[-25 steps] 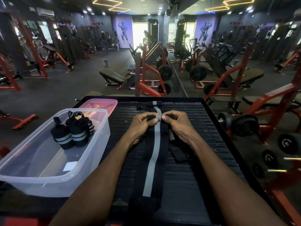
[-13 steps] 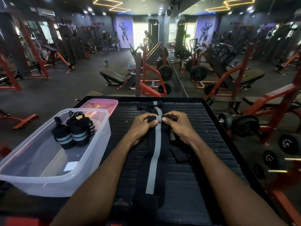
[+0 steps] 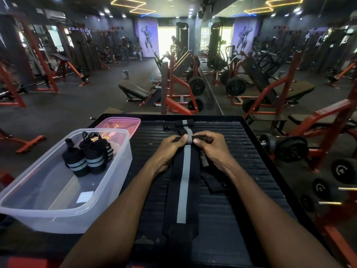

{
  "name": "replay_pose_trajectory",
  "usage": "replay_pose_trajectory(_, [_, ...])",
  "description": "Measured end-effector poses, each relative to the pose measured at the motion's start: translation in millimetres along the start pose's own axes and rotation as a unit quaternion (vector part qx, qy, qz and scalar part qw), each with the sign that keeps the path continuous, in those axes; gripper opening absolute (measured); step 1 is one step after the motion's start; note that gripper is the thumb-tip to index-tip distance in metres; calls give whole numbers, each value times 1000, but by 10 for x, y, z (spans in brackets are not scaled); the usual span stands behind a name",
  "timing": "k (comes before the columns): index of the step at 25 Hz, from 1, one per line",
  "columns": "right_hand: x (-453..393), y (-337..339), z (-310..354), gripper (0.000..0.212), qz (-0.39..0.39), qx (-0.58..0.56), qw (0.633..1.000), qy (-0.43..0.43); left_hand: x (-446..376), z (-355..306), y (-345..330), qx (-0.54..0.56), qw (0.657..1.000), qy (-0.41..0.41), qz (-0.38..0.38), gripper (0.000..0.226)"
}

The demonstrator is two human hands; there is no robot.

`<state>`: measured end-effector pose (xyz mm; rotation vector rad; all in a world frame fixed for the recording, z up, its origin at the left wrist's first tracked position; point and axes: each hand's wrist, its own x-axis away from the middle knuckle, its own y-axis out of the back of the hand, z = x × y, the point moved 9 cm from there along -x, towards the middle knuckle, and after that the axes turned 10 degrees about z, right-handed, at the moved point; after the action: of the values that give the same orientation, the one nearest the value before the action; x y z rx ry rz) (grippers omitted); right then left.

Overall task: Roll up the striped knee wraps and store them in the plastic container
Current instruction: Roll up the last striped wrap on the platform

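The striped knee wrap lies flat on the ribbed black platform, right of the plastic container. The left hand and right hand both pinch its far, partly rolled end. Rolled wraps stand inside the container.

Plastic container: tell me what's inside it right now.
The plastic container holds rolled striped knee wraps, standing upright at its far end. At least two show; a third seems partly hidden behind them. A white label shows on its bottom.
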<state>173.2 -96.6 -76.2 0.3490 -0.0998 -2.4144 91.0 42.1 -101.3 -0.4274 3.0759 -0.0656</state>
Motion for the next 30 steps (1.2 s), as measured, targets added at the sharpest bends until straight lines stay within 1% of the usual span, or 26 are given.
replay_pose_trajectory(1, [3,-2,17,18,-2,6,1000,8,-5,14,9,-6,1000,7,-7,27])
replay_pose_trajectory(3, [-11,-26,21,23,4,14,1000,13,-9,-11,67,-39,999,0,-34,21])
replay_pose_trajectory(5, [-29,-77,-51,18,26,-5,1000,-10,-15,-36,105,-64,997,-10,-49,10])
replay_pose_trajectory(7, [-23,-130,-145,16,47,-45,997,-47,-14,-59,104,-86,995,-12,-57,10])
replay_pose_trajectory(8, [-24,-124,-155,14,40,-48,997,-48,-18,-58,84,-86,995,-10,-53,11])
replay_pose_trajectory(10, [-9,-72,-84,7,16,-29,999,-16,-25,-5,5,-33,999,12,-27,12])
replay_pose_trajectory(12, [10,-67,-8,15,11,-16,1000,11,-7,36,-86,19,999,40,6,15])
replay_pose_trajectory(13, [16,-77,0,16,16,-18,1000,12,3,23,-86,1,999,45,4,17])
replay_pose_trajectory(15, [9,-128,-42,15,36,-38,999,-6,14,-16,-11,-59,997,41,-28,16])
replay_pose_trajectory(18, [11,-213,-99,22,53,-93,993,-58,15,-39,79,-99,992,40,-61,21])
replay_pose_trajectory(20, [-14,-215,-136,26,50,-111,990,-69,22,-17,53,-82,994,49,-52,25])
replay_pose_trajectory(22, [-34,-199,-179,28,41,-107,992,-61,48,-3,-38,-23,998,59,-27,24])
replay_pose_trajectory(26, [-19,-158,-194,34,28,-43,998,-40,96,41,-140,81,993,89,-5,22])
replay_pose_trajectory(28, [-13,-189,-194,36,38,-40,998,-35,99,39,-126,75,993,89,-2,23])
replay_pose_trajectory(30, [12,-247,-175,34,55,-74,994,-58,61,9,-25,11,997,71,-23,20])
